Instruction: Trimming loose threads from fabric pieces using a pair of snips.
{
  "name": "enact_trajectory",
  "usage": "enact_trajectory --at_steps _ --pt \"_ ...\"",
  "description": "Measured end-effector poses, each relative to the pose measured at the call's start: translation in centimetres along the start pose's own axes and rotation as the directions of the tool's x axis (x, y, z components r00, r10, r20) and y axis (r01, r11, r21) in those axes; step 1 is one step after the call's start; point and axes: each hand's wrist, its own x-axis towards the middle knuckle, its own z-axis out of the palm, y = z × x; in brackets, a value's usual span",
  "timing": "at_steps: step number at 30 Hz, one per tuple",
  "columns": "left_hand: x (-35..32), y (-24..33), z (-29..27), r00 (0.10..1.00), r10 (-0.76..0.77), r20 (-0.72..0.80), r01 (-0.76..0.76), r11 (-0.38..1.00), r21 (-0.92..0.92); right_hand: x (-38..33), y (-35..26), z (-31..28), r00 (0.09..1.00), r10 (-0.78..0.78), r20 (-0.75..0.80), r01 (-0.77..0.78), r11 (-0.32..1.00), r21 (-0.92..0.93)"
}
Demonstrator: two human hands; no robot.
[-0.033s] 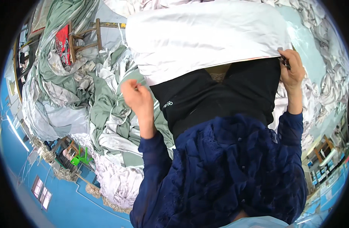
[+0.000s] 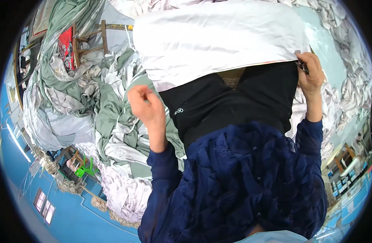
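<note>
A white cloth (image 2: 218, 36) lies spread over my lap, its hemmed near edge running across my black garment (image 2: 234, 101). At the cloth's right corner my right hand (image 2: 312, 75) is closed, thumb and fingers pinching the edge. Tucked in that same hand is a small dark metal tool (image 2: 302, 66), perhaps thread snips, mostly hidden by the fingers. My left hand (image 2: 147, 106) is raised left of the cloth, over heaped fabric, with its fingers curled in. Whatever it may hold is too small to make out.
Heaps of green and white fabric (image 2: 117, 117) fill the left side. More pale crumpled cloth (image 2: 352, 93) lies to the right. Beyond the left heap stands a wooden stool (image 2: 91, 40) beside a red patterned cloth (image 2: 66, 44). A green plastic chair (image 2: 85, 168) is farther off, lower left.
My left hand has shifted very slightly, turning a little. The right hand and the white cloth look almost unchanged.
</note>
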Motion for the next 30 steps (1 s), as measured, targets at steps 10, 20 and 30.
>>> enact_trajectory --at_steps 10,20,30 --pt "-1.9 12.1 10.2 0.229 -0.107 0.968 0.867 -0.429 -0.252 2.8 -7.7 3.4 0.999 -0.015 0.029 0.005 0.953 0.302" --pt "-2.2 14.1 12.2 0.429 -0.301 0.852 0.745 -0.415 -0.522 4.7 -8.4 10.0 0.938 0.110 0.327 -0.260 0.849 0.460" --pt "-3.0 13.7 12.7 0.602 -0.252 0.758 0.740 -0.180 -0.648 3.9 -9.0 10.3 0.929 0.212 0.302 -0.344 0.796 0.498"
